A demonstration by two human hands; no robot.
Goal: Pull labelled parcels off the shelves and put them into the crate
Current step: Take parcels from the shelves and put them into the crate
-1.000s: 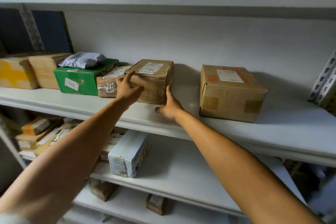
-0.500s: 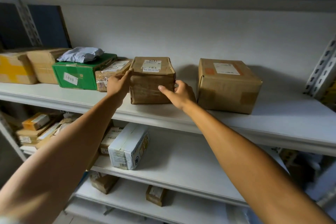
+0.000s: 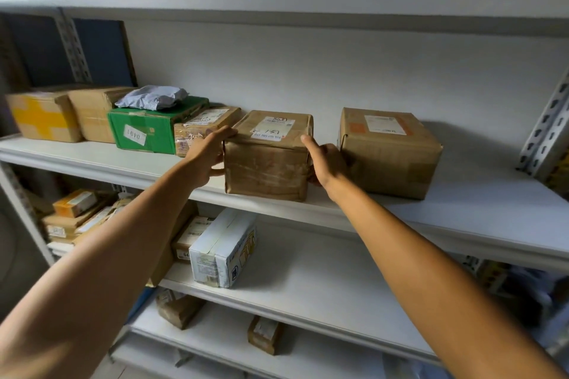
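Note:
A brown taped parcel (image 3: 267, 160) with white labels on top sits at the front edge of the white shelf (image 3: 462, 218). My left hand (image 3: 207, 157) grips its left side, fingers over the top corner and thumb below. On the other side, my right hand (image 3: 324, 164) holds the box, with the thumb up by the top edge and the fingers hidden behind it. No crate is in view.
A bigger brown box (image 3: 389, 151) stands close to my right hand. Left of the held parcel lie a small labelled box (image 3: 203, 126), a green box (image 3: 151, 129) with a grey bag (image 3: 152, 97) on top, and two brown boxes. Lower shelves hold more parcels.
Both hands closed on the sides of the brown parcel, turned it square and drew it forward to the shelf's front edge.

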